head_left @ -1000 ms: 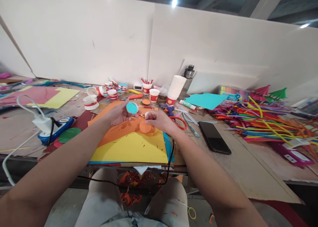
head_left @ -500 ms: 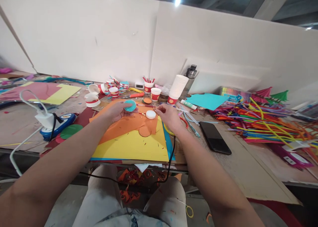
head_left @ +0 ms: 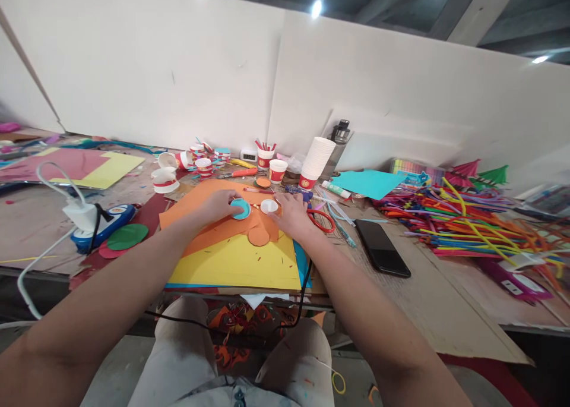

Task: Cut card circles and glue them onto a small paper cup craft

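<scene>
My left hand (head_left: 221, 206) holds a small round turquoise disc (head_left: 241, 209) with a white rim, fingers at its upper left edge, low over the orange paper (head_left: 200, 199). My right hand (head_left: 291, 213) has its fingers closed around the edge of a small white round cup piece (head_left: 269, 206), just right of the disc. Below them, an orange paper circle (head_left: 259, 235) lies on the yellow sheet (head_left: 236, 264). A dark blue object (head_left: 304, 194) shows behind my right hand, partly hidden by it. Close to that wrist is a red loop (head_left: 321, 221).
A tall stack of paper cups (head_left: 317, 163) and a bottle (head_left: 337, 148) stand at the back. Cut cup pieces (head_left: 164, 180) sit back left. A phone (head_left: 382, 248) lies right, before colourful pipe cleaners (head_left: 454, 223). A blue power strip (head_left: 104, 227) is at left.
The turquoise disc in my left hand has come lower and slightly right. My right hand has moved left and taken hold of the white cup piece, which now sits tilted.
</scene>
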`<state>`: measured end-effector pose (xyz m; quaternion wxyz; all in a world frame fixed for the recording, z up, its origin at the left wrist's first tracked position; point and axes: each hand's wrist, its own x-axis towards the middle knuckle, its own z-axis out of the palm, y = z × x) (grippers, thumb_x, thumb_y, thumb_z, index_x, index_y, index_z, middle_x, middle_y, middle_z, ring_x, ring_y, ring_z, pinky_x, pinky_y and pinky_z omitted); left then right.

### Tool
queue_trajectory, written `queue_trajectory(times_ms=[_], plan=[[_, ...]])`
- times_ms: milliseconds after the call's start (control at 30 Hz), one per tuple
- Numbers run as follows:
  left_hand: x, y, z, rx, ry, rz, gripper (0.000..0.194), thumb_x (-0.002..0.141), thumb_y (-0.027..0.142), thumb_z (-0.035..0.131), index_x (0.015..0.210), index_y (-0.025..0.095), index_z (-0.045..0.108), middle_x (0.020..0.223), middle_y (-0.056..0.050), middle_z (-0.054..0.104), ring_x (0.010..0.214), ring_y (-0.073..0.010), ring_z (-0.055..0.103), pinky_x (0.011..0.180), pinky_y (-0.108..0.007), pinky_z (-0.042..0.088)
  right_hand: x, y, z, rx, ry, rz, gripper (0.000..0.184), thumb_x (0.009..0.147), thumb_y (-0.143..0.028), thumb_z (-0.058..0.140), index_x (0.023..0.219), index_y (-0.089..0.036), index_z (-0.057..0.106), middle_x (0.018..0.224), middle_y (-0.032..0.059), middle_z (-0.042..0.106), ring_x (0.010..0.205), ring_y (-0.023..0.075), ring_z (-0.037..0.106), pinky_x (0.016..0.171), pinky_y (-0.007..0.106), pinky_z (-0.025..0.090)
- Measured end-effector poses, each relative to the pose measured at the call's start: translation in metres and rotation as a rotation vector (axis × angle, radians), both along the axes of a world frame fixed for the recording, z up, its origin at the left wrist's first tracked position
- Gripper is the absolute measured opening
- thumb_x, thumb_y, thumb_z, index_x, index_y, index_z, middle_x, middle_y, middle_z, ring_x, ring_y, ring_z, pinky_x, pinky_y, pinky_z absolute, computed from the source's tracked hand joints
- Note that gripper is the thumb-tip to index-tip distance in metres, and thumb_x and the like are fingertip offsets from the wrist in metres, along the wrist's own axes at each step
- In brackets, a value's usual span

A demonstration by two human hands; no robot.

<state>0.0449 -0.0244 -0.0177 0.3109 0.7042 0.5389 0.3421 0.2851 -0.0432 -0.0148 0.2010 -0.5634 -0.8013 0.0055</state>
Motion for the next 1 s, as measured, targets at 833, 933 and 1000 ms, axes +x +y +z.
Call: queue_trajectory(times_ms=[833, 933, 1000], plan=[[0.002, 0.003, 0.015, 0.180, -0.200, 0.406, 0.016, 0.082, 0.031, 0.061, 0.082, 0.017, 0.069, 0.089, -0.006, 0.075, 0.083, -0.0199, 0.066, 0.080, -0.031, 0.049, -0.007, 0.065, 0.052, -0.029, -0.018, -0.197, 0.034, 0.096, -0.024, 0.051, 0.127, -0.015, 0.061, 0.122, 0.0126, 0.068, 0.107, 0.0200, 0.064, 0.089, 0.028, 0.047], [0.005, 0.000, 0.017, 0.186, -0.206, 0.378, 0.015, 0.081, 0.030, 0.061, 0.082, 0.018, 0.069, 0.089, -0.006, 0.075, 0.083, -0.0199, 0.067, 0.082, -0.031, 0.050, -0.016, 0.086, 0.054, -0.059, -0.056, -0.239, 0.041, 0.095, -0.019, 0.051, 0.135, -0.013, 0.056, 0.125, 0.0159, 0.067, 0.112, 0.0230, 0.064, 0.092, 0.030, 0.047], [0.005, -0.001, 0.018, 0.182, -0.200, 0.374, 0.015, 0.082, 0.030, 0.061, 0.082, 0.018, 0.069, 0.089, -0.006, 0.075, 0.083, -0.0201, 0.067, 0.082, -0.032, 0.050, -0.020, 0.098, 0.052, -0.078, -0.084, -0.266, 0.042, 0.094, -0.016, 0.051, 0.135, -0.011, 0.055, 0.127, 0.0184, 0.066, 0.114, 0.0250, 0.063, 0.093, 0.032, 0.047]])
